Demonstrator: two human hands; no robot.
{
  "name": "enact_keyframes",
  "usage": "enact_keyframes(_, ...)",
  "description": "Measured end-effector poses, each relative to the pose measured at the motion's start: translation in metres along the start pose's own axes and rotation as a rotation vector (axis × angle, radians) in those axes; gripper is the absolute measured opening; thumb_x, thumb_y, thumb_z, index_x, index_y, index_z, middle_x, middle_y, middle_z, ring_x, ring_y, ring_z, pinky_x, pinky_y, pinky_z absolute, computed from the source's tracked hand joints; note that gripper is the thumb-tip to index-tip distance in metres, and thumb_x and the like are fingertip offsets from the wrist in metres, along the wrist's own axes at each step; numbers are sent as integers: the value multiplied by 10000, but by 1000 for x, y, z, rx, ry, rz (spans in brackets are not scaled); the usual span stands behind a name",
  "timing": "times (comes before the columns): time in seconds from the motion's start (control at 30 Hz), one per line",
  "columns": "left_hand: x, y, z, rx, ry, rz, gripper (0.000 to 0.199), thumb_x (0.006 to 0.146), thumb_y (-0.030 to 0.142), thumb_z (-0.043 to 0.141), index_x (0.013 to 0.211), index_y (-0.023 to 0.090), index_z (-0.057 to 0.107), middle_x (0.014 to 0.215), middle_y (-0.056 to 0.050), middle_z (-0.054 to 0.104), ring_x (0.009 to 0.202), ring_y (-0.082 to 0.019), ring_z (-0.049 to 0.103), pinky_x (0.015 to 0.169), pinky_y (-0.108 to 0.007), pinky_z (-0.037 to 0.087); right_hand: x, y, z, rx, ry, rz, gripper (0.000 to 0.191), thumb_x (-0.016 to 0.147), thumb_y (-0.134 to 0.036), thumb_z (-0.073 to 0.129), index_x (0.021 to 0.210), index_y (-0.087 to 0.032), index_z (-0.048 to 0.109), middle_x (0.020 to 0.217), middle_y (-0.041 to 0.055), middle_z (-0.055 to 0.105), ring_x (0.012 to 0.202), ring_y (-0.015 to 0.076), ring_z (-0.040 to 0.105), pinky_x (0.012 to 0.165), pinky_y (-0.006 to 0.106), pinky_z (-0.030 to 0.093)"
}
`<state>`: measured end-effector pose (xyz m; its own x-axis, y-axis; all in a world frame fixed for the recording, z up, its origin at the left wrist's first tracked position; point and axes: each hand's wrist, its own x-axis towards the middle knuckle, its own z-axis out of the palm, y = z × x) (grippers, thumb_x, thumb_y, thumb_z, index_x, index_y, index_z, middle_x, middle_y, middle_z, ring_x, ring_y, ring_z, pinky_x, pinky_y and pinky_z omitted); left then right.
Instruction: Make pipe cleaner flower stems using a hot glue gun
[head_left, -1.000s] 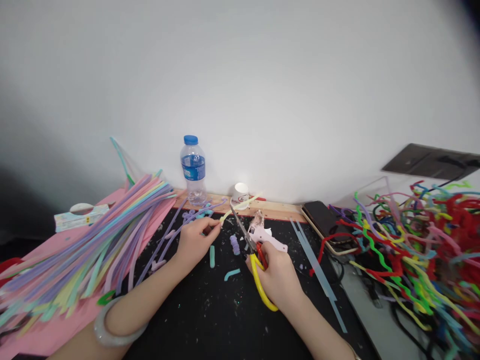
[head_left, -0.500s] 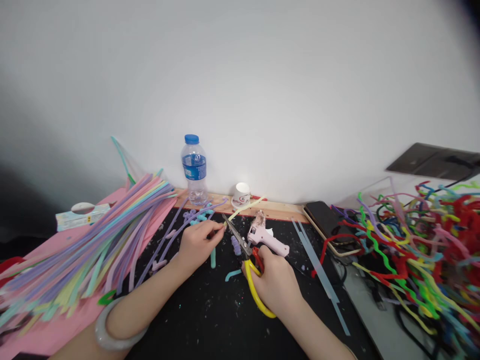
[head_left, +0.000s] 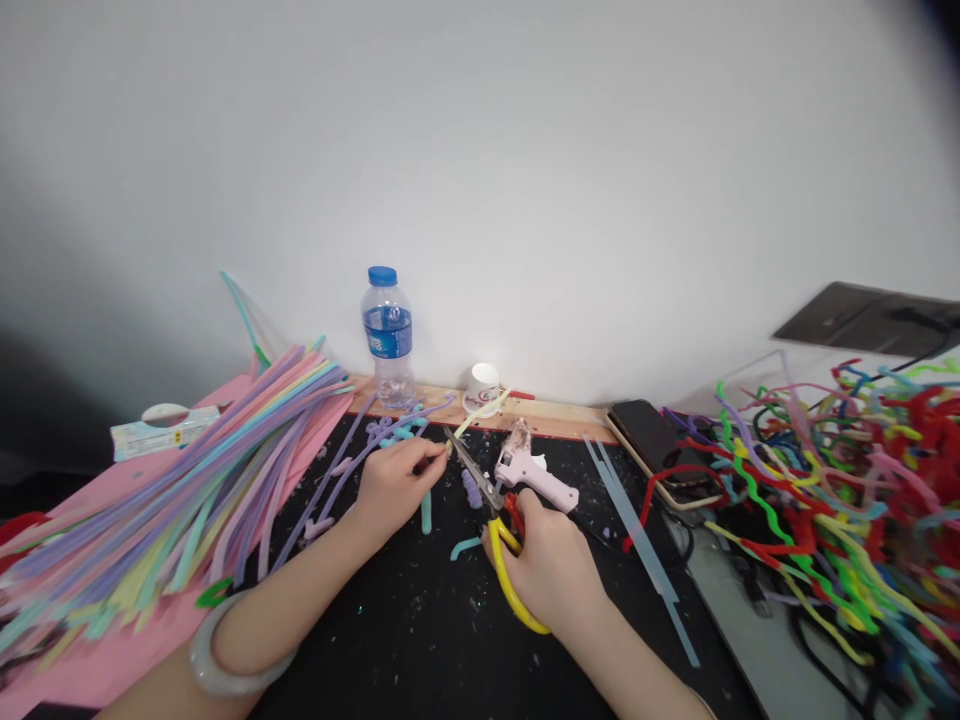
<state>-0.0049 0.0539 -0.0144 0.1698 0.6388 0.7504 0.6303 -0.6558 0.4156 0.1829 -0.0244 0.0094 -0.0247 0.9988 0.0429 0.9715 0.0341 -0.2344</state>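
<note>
My right hand is closed on the yellow-handled scissors, whose blades point up and left toward my left fingertips. My left hand pinches the lower end of a pale yellow pipe cleaner that slants up to the right in front of the paper cup. The scissor tips are beside that end; whether the blades touch it cannot be made out. A white glue gun lies just beyond my right hand. A short coiled purple piece is on the black mat between my hands.
A water bottle and a paper cup stand by the wall. Bundled pastel pipe cleaners cover the left, with a tangled bright pile at right. Glue sticks and a phone lie right of the glue gun.
The pale yellow pipe cleaner's upper end has shifted left and slightly up, so it slants more steeply. Both hands and the scissors stay almost in place.
</note>
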Motion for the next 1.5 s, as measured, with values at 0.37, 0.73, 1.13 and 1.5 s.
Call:
enact_keyframes(0.37, -1, -2, 1, 0, -9, 16, 125, 820, 161, 563, 725, 155, 644, 613, 0, 663, 522, -104, 591, 542, -198, 444, -2, -1, 1, -25, -1, 10, 272, 805, -465, 515, 834, -199, 466, 681, 48, 649, 618, 253, 647, 489, 264, 233)
enact_keyframes(0.73, -1, -2, 1, 5, -4, -20, 126, 820, 171, 571, 724, 151, 649, 613, 2, 663, 515, -101, 588, 542, -199, 445, -2, -2, 2, -53, -5, 22, 266, 785, -439, 534, 865, -192, 477, 682, 60, 654, 615, 287, 661, 482, 278, 272)
enact_keyframes(1.13, 0, -2, 0, 2, -14, -8, 134, 828, 166, 556, 731, 165, 648, 635, -1, 679, 540, -110, 604, 555, -209, 456, -2, -3, 0, -61, -4, 31, 283, 791, -465, 522, 864, -195, 481, 685, 56, 657, 621, 283, 662, 485, 280, 311)
enact_keyframes(1.5, -1, -4, 1, 1, -26, -4, 135, 827, 165, 554, 737, 169, 654, 640, 3, 681, 545, -108, 604, 559, -206, 458, 0, -2, 0, -48, 8, 35, 291, 792, -485, 525, 837, -201, 477, 674, 36, 650, 621, 264, 657, 477, 265, 289)
